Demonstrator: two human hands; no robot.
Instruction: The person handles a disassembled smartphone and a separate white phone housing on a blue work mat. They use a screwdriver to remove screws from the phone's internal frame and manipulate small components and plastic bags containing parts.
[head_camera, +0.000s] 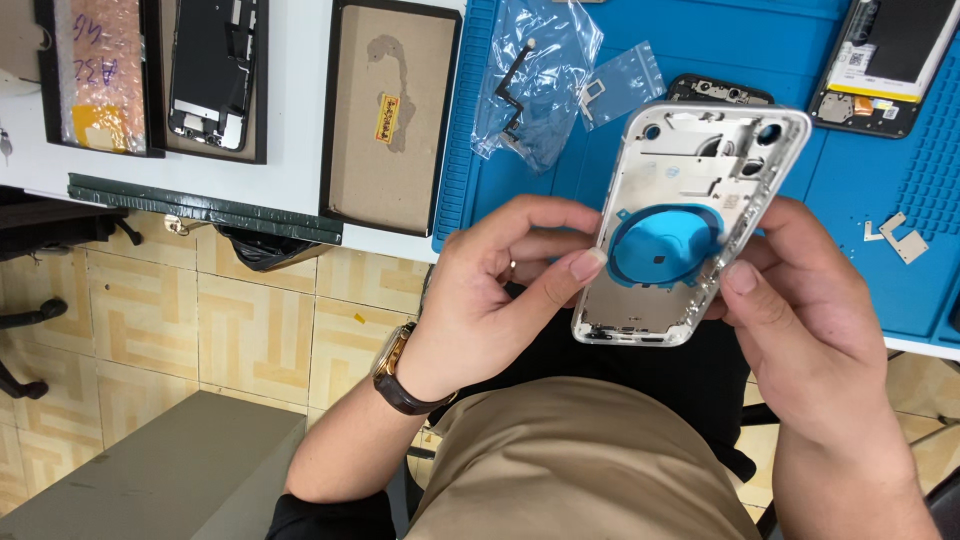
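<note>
Both my hands hold an empty silver phone housing (690, 170) above my lap, its inside facing me. A blue ring-shaped film (660, 245) lies in its middle and camera holes sit at its far end. My left hand (500, 290), with a brown-strapped watch on the wrist, grips the housing's left edge, thumb tip pressed on the rim beside the blue ring. My right hand (810, 320) holds the right edge, thumb against the side frame.
A blue work mat (880, 200) covers the white table ahead, carrying clear plastic bags with small parts (540, 80), two small metal plates (895, 238) and an opened phone (890, 65). Black trays (392, 110) with cardboard and phone parts lie to the left. Tiled floor shows below.
</note>
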